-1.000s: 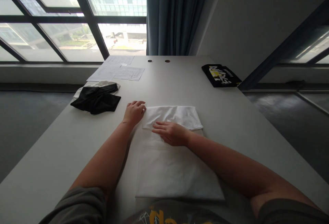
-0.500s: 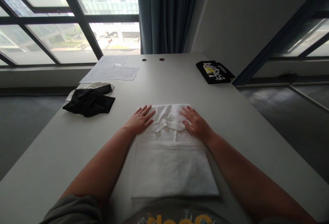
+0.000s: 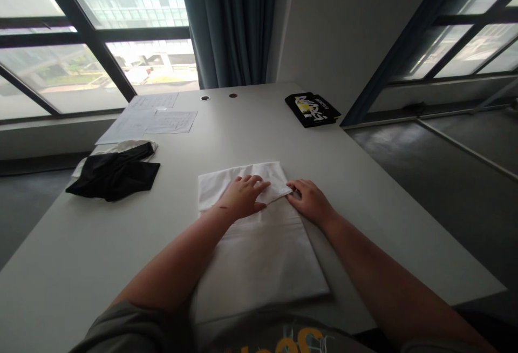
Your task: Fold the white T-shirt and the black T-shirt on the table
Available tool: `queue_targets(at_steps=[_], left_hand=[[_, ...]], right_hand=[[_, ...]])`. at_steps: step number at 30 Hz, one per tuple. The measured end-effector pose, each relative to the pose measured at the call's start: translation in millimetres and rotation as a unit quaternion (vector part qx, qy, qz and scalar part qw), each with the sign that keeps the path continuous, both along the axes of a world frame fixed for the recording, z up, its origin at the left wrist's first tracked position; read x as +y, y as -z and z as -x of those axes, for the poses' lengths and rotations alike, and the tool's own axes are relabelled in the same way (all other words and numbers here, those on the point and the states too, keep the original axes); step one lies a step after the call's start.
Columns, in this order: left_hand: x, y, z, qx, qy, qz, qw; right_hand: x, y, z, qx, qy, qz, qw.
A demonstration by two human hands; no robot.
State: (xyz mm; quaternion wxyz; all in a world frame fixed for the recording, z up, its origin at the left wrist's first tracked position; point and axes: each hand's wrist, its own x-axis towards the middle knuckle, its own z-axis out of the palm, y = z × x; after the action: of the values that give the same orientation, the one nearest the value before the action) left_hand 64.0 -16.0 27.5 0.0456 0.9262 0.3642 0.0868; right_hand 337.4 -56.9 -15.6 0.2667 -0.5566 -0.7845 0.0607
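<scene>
A white T-shirt point(image 3: 259, 261), folded into a rough rectangle, lies in front of me with its top part turned over toward me. My left hand point(image 3: 245, 196) rests on the turned-over part, fingers spread and slightly bent. At the right edge of that flap, my right hand point(image 3: 309, 199) pinches the flap's corner between thumb and fingers. The shirt's collar, seen a moment ago, is now covered by the left hand and the fabric.
The shirt lies on a white table point(image 3: 226, 142). Dark and white crumpled clothes point(image 3: 117, 172) lie at the left, with paper sheets point(image 3: 133, 115) behind them. A folded black garment with a printed design point(image 3: 311, 109) sits at the far right. Blue curtains point(image 3: 232, 24) hang behind.
My left hand has moved right, from the flap's left edge onto its middle. The right hand has gone from lying flat to pinching the flap's right corner. My view has turned slightly right.
</scene>
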Motion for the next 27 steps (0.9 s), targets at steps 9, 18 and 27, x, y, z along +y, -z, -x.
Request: queue_targets(at_steps=[9, 18, 27], left_hand=[[3.4, 12.6, -8.8, -0.029, 0.041, -0.009, 0.999], [4.1, 11.0, -36.2, 0.005, -0.043, 0.005, 0.999], [10.4, 18.3, -19.7, -0.101, 0.09, -0.057, 0.989]], right_hand=[[1.8, -3.5, 20.3, 0.023, 0.077, 0.01, 0.997], [7.9, -6.6, 21.7, 0.061, 0.136, 0.038, 0.988], [9.4, -5.8, 22.5, 0.135, 0.135, 0.074, 0.979]])
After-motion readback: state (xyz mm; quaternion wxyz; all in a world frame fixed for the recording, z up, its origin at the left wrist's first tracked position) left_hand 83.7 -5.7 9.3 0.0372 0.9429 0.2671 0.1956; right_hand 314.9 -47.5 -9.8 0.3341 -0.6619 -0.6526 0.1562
